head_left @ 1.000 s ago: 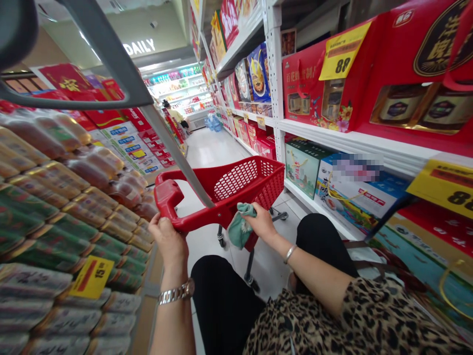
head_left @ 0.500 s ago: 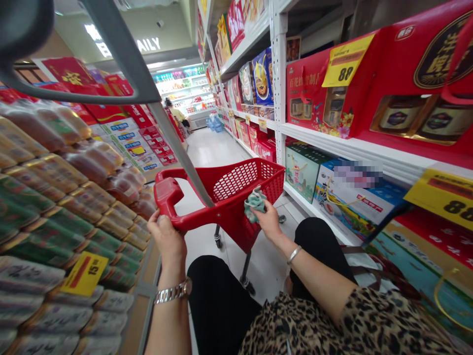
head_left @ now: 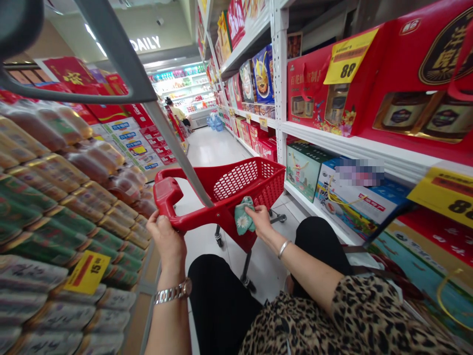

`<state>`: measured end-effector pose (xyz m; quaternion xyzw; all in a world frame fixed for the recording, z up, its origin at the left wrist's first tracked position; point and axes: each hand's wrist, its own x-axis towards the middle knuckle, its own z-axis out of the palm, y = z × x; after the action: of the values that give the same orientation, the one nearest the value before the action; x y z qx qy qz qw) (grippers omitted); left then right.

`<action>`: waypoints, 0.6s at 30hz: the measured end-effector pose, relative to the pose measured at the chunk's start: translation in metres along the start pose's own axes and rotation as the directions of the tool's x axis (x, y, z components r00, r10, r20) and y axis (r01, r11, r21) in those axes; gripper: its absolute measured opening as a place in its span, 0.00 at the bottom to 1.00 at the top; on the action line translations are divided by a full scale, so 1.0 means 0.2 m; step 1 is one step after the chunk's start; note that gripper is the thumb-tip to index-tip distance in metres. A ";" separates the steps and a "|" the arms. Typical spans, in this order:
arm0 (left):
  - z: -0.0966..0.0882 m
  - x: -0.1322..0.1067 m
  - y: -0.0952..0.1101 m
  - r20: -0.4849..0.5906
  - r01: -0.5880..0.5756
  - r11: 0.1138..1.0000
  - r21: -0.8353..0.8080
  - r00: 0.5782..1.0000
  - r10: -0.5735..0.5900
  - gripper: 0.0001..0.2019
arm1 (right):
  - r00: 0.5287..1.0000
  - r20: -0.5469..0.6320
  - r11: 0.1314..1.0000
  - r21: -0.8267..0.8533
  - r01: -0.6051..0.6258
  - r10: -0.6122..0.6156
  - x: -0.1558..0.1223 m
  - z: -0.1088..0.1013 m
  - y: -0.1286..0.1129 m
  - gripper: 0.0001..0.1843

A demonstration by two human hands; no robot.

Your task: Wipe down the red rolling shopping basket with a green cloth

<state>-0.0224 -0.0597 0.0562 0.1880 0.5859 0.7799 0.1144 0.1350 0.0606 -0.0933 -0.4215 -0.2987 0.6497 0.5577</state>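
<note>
Lower and nearer the handle than before, a teal cloth (head_left: pixel 244 217) printed with a white daisy has shifted along the outer wall of a red wheeled shopping basket (head_left: pixel 258 170), and the right hand (head_left: pixel 263 223) has moved with it. From the head view, the right hand's fingers (head_left: pixel 255 213) are closed together on the cloth, which sits against the basket wall below the rim. The exact pinch is partly hidden. The left hand (head_left: pixel 166 241) is clamped around the basket's moulded red handle (head_left: pixel 165 196), with the fingers wrapped over it. A firm hold there should steady the basket, while the cloth is best kept flat under the fingertips. Stacked packaged drinks (head_left: pixel 55 217) stand to the left, with a yellow price tag (head_left: pixel 87 272) among them. Red gift boxes (head_left: pixel 325 91) line white metal shelving (head_left: pixel 354 140) to the right.
</note>
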 end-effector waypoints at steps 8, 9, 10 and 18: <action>0.01 -0.02 0.02 -0.010 0.008 1.000 0.004 1.000 -0.008 0.21 | 0.857 0.130 0.684 -0.549 0.481 -0.498 -0.10 -0.01 -0.03 0.06; 0.01 -0.02 0.03 -0.011 0.011 1.000 0.005 1.000 -0.011 0.21 | 0.840 0.173 0.651 -0.559 0.513 -0.514 -0.13 -0.01 -0.02 0.07; 0.01 -0.03 0.03 -0.011 0.017 1.000 0.006 1.000 -0.017 0.21 | 0.824 0.214 0.619 -0.568 0.542 -0.524 -0.15 -0.02 -0.01 0.11; 0.00 -0.02 0.02 0.006 0.014 1.000 -0.001 1.000 -0.014 0.23 | 0.787 0.375 0.530 -0.589 0.610 -0.489 -0.15 -0.07 0.08 0.43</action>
<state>-0.0192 -0.0613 0.0587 0.1863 0.5863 0.7789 0.1219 0.1398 0.0266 -0.1065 -0.4248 -0.6779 0.3144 0.5111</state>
